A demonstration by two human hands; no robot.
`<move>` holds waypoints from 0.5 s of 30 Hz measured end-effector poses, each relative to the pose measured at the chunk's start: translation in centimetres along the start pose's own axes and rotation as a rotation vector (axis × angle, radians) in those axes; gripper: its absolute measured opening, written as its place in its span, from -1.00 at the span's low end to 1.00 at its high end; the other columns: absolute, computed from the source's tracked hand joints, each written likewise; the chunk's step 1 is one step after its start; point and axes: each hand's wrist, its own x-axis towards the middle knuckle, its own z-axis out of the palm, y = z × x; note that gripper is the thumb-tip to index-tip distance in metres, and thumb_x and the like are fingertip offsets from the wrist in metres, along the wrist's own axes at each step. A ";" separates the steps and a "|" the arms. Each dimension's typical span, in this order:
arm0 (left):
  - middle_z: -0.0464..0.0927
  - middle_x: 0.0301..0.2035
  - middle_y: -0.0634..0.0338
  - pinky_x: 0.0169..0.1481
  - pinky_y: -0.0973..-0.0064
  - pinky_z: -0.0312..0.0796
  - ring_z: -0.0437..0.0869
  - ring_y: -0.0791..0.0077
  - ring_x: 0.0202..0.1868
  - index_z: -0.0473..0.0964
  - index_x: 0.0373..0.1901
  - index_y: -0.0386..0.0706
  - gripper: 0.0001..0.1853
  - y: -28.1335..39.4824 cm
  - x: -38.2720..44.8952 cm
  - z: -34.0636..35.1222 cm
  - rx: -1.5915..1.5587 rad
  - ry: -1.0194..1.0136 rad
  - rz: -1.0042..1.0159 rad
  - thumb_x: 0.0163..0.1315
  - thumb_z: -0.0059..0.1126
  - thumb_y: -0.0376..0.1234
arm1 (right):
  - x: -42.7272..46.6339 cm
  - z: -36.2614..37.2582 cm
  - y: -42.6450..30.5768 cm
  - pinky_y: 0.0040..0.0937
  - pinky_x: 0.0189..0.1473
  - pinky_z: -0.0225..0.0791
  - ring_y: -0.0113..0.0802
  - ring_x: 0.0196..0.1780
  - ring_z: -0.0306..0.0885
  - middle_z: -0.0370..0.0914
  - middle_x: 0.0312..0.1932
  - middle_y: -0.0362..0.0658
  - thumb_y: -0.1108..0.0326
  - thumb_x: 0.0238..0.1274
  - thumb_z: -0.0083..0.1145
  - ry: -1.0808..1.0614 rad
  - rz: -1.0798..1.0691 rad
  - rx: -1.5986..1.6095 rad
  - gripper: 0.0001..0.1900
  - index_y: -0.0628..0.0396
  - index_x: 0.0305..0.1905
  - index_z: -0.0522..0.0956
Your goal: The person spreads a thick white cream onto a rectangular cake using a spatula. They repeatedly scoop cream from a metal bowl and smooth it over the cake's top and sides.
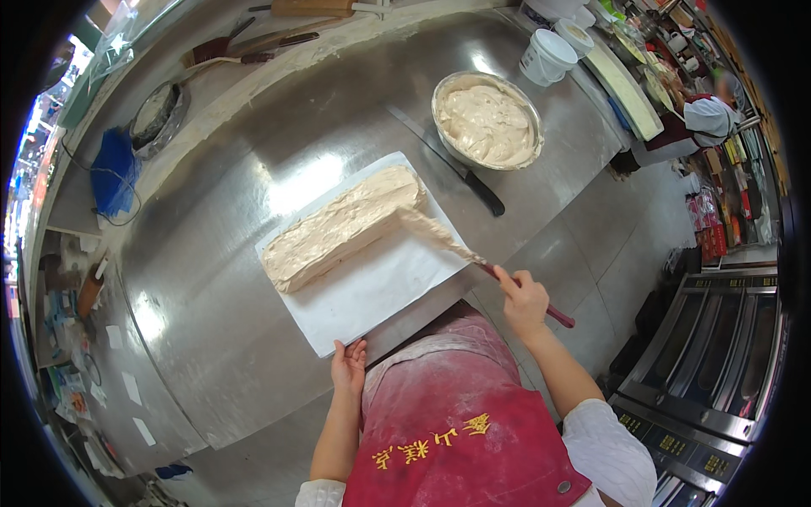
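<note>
A long loaf-shaped block coated in beige cream (345,228) lies on white paper (367,291) on the steel worktable. My right hand (524,301) grips the dark red handle of a spatula (491,269). Beige cream covers the spatula's blade, and its tip is at the near right end of the block; whether it touches cannot be told. My left hand (350,364) is at the paper's near corner, fingers apart, the fingertips at its edge. Farther off stands a metal bowl (437,123) full of the same beige cream (488,120).
A long knife with a black handle (485,193) lies between paper and bowl. White plastic tubs (548,57) stand at the far right corner. Brushes (212,51) and a rolling pin (310,7) rest along the back ledge. Another person (703,120) is beyond the table's right end.
</note>
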 end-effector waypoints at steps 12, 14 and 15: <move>0.69 -0.21 0.05 -0.11 0.45 0.53 0.72 0.27 -0.11 0.52 -0.06 -0.19 -0.58 0.1 0.0 0.1 0.019 0.046 -0.006 0.41 0.03 -0.01 | 3.6 1.4 1.6 -0.32 -0.26 0.39 -0.25 -0.37 0.50 0.52 -0.33 -0.09 0.34 0.20 0.19 -0.226 0.268 0.614 -0.57 -0.10 0.20 0.57; 0.69 -0.23 0.07 -0.11 0.46 0.53 0.72 0.28 -0.12 0.53 -0.07 -0.19 -0.58 0.2 -0.1 0.1 0.024 0.046 0.007 0.42 0.03 -0.01 | 3.8 3.0 3.7 -0.39 -0.29 0.37 -0.35 -0.40 0.47 0.51 -0.36 -0.13 0.31 0.25 0.17 -0.302 0.373 0.762 -0.58 -0.07 0.23 0.55; 0.69 -0.23 0.07 -0.11 0.46 0.54 0.72 0.28 -0.13 0.53 -0.07 -0.19 -0.59 0.1 -0.1 0.2 0.029 0.048 0.018 0.42 0.03 -0.02 | 4.5 3.0 4.1 -0.42 -0.30 0.36 -0.40 -0.42 0.45 0.50 -0.38 -0.15 0.30 0.27 0.16 -0.342 0.424 0.834 -0.58 -0.05 0.24 0.54</move>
